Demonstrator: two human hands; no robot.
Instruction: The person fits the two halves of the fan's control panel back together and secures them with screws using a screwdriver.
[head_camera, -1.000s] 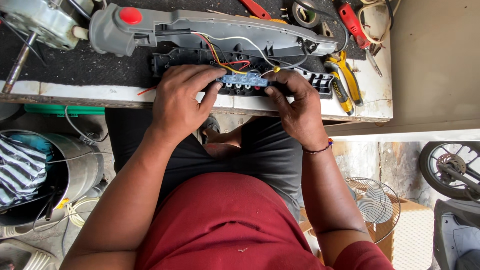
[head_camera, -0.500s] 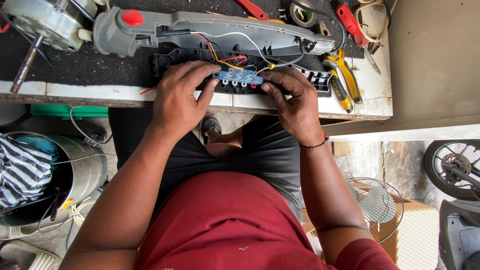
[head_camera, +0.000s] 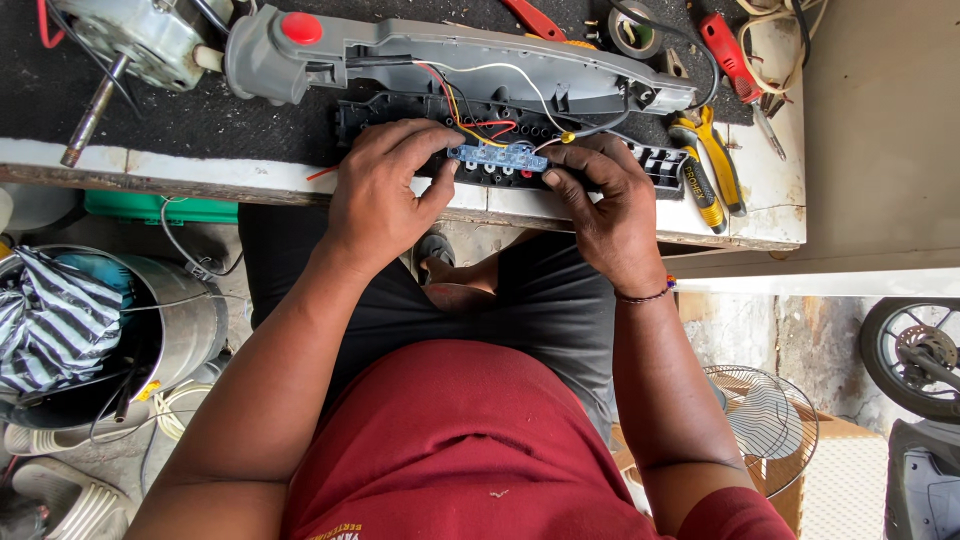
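Blue circuit board (head_camera: 497, 157) pinched between both grips: left hand (head_camera: 380, 190) and right hand (head_camera: 605, 200) grasping its ends

Single head-worn cam, looking steeply down over the person's own chest and lap. Workbench (head_camera: 250, 180) runs across the top of frame, its near edge toward the wearer; far edge is cropped. Close range: forearms fill the middle. Floor shows below the bench's near edge, left and right. No second view, so no overlap.
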